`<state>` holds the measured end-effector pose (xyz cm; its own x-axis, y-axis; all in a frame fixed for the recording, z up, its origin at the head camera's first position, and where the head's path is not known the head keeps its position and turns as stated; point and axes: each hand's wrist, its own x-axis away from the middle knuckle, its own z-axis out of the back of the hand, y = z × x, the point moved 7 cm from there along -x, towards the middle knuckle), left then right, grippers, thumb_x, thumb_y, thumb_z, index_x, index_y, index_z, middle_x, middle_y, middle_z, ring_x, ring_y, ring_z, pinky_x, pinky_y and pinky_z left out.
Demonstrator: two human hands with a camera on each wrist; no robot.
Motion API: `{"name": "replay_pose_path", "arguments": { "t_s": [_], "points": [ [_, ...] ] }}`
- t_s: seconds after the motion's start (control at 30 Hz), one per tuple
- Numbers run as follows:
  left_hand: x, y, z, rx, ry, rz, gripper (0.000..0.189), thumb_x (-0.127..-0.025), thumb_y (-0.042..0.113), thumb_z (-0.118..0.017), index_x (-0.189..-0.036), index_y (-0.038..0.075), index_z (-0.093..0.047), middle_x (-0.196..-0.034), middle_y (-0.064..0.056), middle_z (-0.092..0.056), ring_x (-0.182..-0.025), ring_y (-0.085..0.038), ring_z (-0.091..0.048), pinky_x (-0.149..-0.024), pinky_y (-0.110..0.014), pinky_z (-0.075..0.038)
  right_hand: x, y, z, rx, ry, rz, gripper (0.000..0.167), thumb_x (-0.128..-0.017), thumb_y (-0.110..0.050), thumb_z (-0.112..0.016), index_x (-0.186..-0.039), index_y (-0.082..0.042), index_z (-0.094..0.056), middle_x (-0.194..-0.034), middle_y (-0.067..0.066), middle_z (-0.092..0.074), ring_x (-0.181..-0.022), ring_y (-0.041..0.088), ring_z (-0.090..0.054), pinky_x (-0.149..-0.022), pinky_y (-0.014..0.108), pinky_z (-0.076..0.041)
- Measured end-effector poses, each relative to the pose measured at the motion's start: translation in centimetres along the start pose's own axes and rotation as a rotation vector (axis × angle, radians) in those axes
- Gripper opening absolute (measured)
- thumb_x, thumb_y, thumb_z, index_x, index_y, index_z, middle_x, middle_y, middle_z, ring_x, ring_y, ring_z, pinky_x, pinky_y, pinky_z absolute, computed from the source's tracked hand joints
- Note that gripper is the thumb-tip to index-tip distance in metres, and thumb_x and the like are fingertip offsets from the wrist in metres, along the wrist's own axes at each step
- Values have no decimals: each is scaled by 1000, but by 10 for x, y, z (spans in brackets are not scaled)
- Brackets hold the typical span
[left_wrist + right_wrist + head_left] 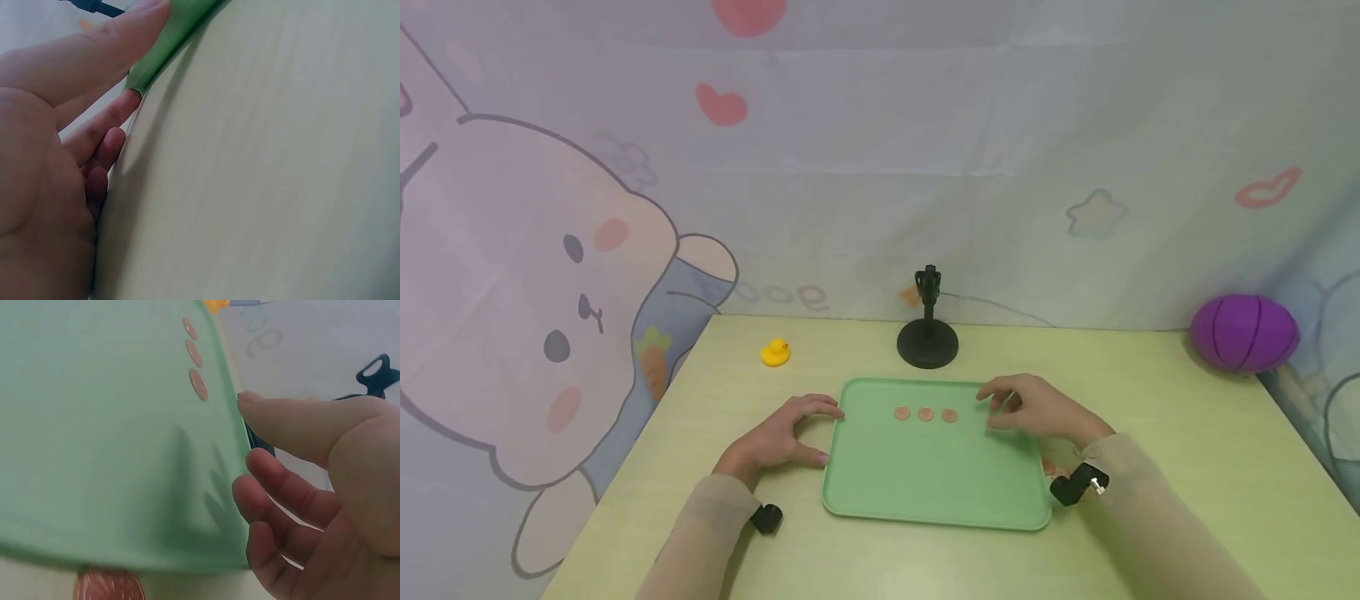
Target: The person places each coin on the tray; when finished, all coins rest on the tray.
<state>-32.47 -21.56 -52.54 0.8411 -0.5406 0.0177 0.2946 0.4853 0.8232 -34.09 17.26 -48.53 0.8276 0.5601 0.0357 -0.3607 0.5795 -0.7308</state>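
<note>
A light green tray (925, 487) lies on the table. Three copper-coloured coins (926, 414) form a row in its far half; the right wrist view has the same coins (194, 353) near the rim. My left hand (782, 433) rests at the tray's left edge, thumb and fingers spread apart and touching the rim. Over the tray's right part hovers my right hand (1033, 406), its fingers loosely bent, with nothing visible between them. More reddish coins (1049, 467) lie beside the tray's right edge, partly hidden by the right wrist.
A black stand with a round base (928, 343) is behind the tray. The small yellow duck (776, 352) sits at the table's back left, and a purple ball (1244, 333) at the back right corner. A printed cloth (880, 208) hangs behind the table.
</note>
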Motion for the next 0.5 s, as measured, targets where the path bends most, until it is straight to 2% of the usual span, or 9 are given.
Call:
{"name": "replay_pose_path", "arguments": {
  "t_s": [0.2,0.5],
  "points": [
    [1,3,0,-9,1,-4,63,-77,21,-94,-135,22,-69,-155,-6,-50,-148,-35,-33,-123,-64,-18,15,9,12,8,-4,-2,39,-95,-24,-79,-130,-8,-70,-108,5,-70,-98,20,-68,-89,41,-56],
    [0,2,-1,-13,1,3,63,-77,21,-94,-135,22,-69,-154,-5,-50,-147,-34,-33,-123,-63,-19,38,22,27,-27,-5,11,35,-97,-20,-78,-128,-6,-70,-103,4,-68,-90,19,-68,-81,30,-57]
  ]
}}
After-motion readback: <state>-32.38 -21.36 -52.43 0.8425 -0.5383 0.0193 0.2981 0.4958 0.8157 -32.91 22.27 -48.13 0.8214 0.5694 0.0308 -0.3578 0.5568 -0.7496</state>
